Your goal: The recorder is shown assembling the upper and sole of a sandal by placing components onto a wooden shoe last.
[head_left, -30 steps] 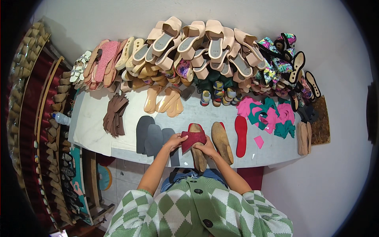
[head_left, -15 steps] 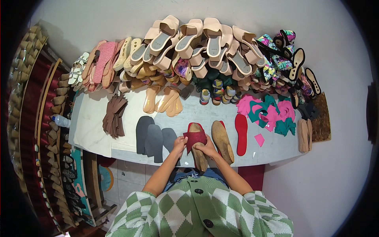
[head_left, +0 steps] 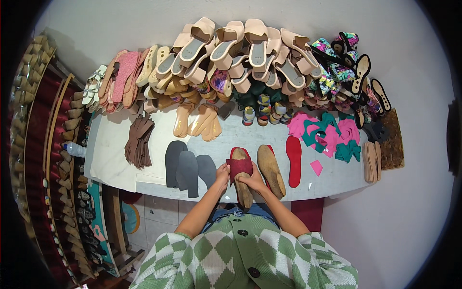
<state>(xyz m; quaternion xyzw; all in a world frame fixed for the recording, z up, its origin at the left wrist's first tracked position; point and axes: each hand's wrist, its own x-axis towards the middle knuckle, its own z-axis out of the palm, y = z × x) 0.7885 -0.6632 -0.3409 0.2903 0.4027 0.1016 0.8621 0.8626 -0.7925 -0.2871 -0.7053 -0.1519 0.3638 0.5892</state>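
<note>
At the table's near edge, a wooden shoe last lies toe away from me on a red sole. Across its front part stretches a dark red strap piece. My left hand pinches the strap's left edge beside the last. My right hand is closed round the last, its thumb lying over the top just below the strap. The fingers under the right side are hidden. To the right rests a second wooden last with a red edge showing behind it, and a loose red insole.
Dark grey insoles lie left of my hands, with brown strips beyond. Tan insoles sit further back. Pink and green cut pieces cover the right. Heeled sandals are piled along the wall. Shelves of lasts stand at left.
The strap's loose left corner has been drawn in, and the strap now lies smoother across the last. My left hand has shifted slightly right; my right hand keeps its grip.
</note>
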